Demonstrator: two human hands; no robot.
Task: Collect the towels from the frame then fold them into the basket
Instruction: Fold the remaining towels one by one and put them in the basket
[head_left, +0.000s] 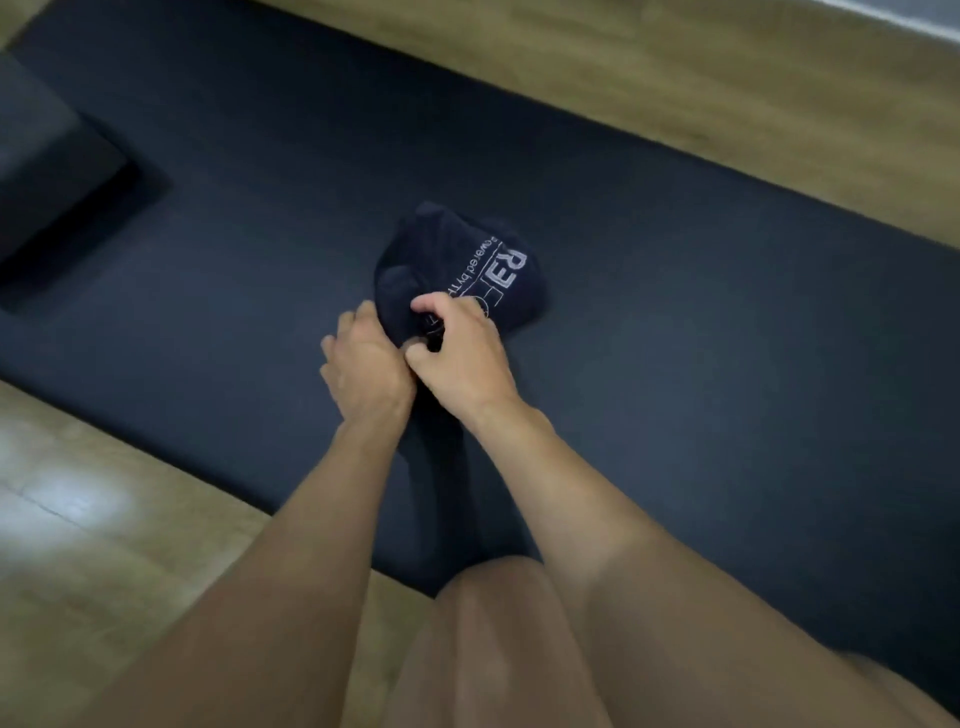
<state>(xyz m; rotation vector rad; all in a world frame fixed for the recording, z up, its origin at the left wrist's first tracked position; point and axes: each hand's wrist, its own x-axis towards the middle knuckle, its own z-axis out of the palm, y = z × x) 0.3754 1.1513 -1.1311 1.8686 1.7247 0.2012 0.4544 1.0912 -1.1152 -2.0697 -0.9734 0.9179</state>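
Far L: dark block (49, 171) on dark mat (701, 338), well apart from hands; wood floor (78, 519) either side of mat.
L hand (366, 364): forearm reaching fwd, back of hand up, fingers curled together at near-L edge of towel (462, 254); tips hidden.
Towel: navy w/ white print, bunched, lying on mat mid-frame.
R hand (460, 353): touching L hand, thumb + forefinger pinching towel's near fold, wrist angled inward.
Bare knee (493, 634) below, betw. forearms.
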